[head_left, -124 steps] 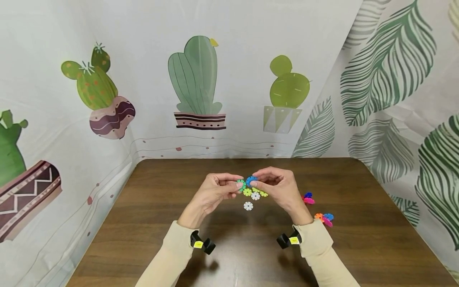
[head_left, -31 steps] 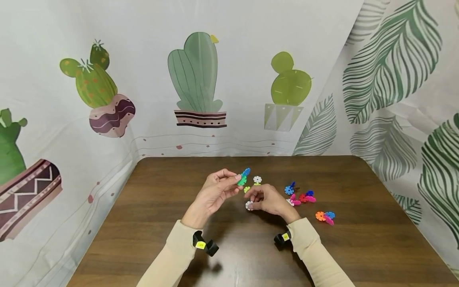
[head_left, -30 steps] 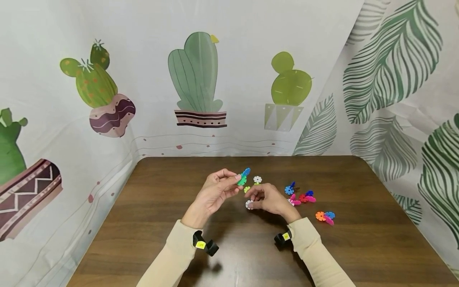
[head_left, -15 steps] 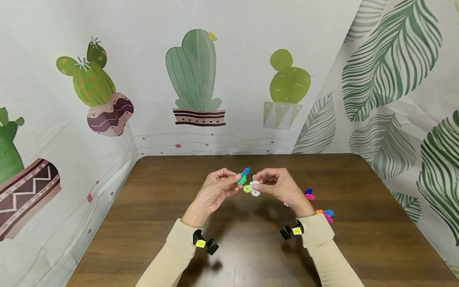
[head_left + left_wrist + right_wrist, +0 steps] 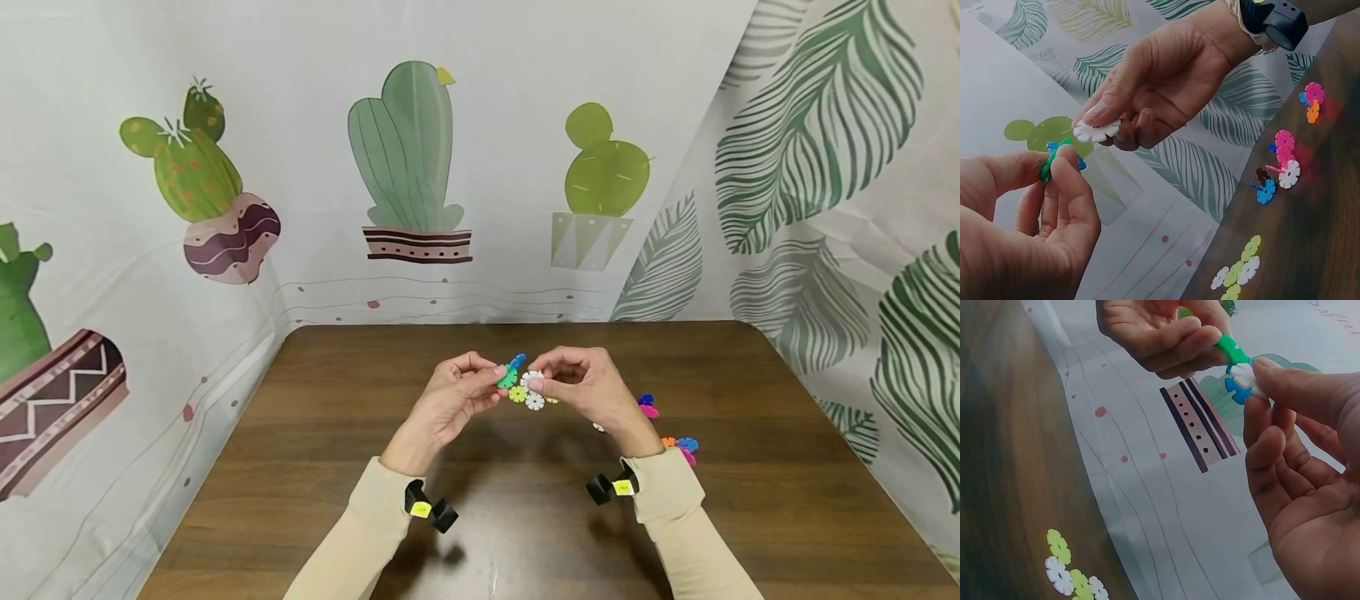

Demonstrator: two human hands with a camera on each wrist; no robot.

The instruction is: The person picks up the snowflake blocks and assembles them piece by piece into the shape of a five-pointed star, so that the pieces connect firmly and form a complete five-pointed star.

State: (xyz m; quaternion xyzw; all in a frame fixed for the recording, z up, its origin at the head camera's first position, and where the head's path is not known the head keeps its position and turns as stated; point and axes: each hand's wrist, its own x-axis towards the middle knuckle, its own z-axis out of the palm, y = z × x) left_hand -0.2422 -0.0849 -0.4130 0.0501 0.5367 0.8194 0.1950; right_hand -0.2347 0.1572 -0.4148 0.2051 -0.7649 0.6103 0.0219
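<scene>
1. The left hand pinches a green disc between thumb and fingertips. A blue disc is stuck onto the green one.
2. The right hand pinches a white disc between thumb and first finger. Its other fingers are curled in.
3. The white disc is right beside the blue and green pair, up in the air over the middle of the table. I cannot tell if they touch.
4. Just under the hands, a row of yellow-green and white discs lies flat on the table.
5. To the right of the right hand lies a blue and pink bunch.
6. Nearer, by the right sleeve, lies an orange, blue and pink bunch.
7. The left wrist view shows one more bunch with a blue, a pink and a white disc on the table.
8. Each wrist has a black band on it.
9. Behind the table hangs a cloth with cactus pictures. On the right hangs a leaf cloth.
</scene>
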